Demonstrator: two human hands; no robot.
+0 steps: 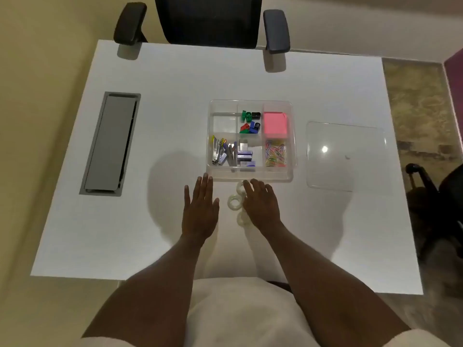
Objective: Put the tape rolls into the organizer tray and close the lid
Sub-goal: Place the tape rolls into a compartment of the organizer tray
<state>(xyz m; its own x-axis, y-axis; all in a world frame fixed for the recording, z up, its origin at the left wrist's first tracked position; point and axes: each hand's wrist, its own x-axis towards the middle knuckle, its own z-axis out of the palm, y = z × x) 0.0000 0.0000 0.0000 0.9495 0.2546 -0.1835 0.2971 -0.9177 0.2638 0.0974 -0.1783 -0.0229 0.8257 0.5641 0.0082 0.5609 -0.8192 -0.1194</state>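
Both bare forearms reach forward, converging slightly. The left hand lies palm down with its fingers straight and held together, thumb out to the side. The right hand is also palm down, its fingers spread a little and curled at the tips, holding nothing.

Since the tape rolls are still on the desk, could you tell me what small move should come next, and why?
Probably the right hand should close on the nearest tape roll. The rolls lie beside its fingers, in front of the organizer tray. The tray's far-left compartment looks empty, and the lid lies off to the right, so nothing blocks loading. The left hand rests flat, holding nothing.
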